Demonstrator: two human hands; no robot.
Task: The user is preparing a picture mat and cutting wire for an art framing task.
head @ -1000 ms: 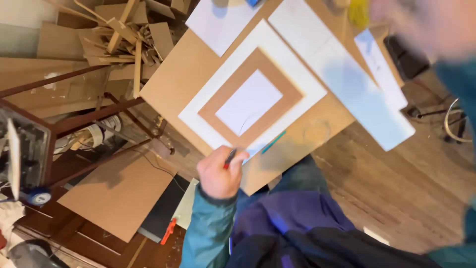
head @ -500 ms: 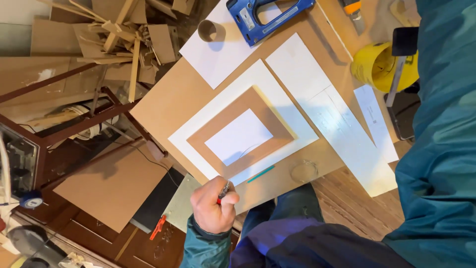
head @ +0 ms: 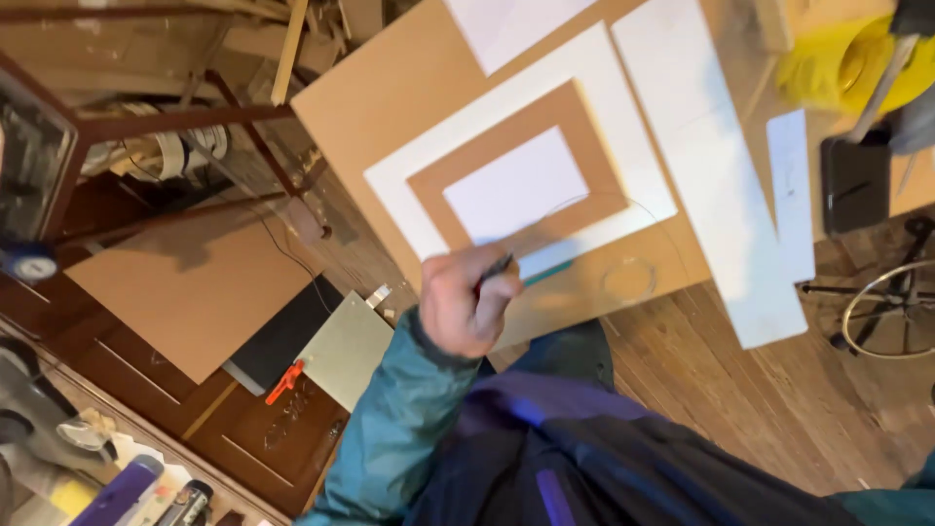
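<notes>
A: Head view: which hand works?
B: One hand (head: 466, 304), side unclear, its grip closed on a dark pen (head: 495, 269) at the near edge of the white mat (head: 623, 175) on the counter (head: 390, 107).
A: Progress?
B: The window looks already cut out; marking seems unfinished.

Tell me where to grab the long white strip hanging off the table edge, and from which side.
Grip the long white strip at its overhanging end, probably from the floor side: that end juts past the table with its underside free. The rest lies flat on the board, with nothing to pinch.
</notes>
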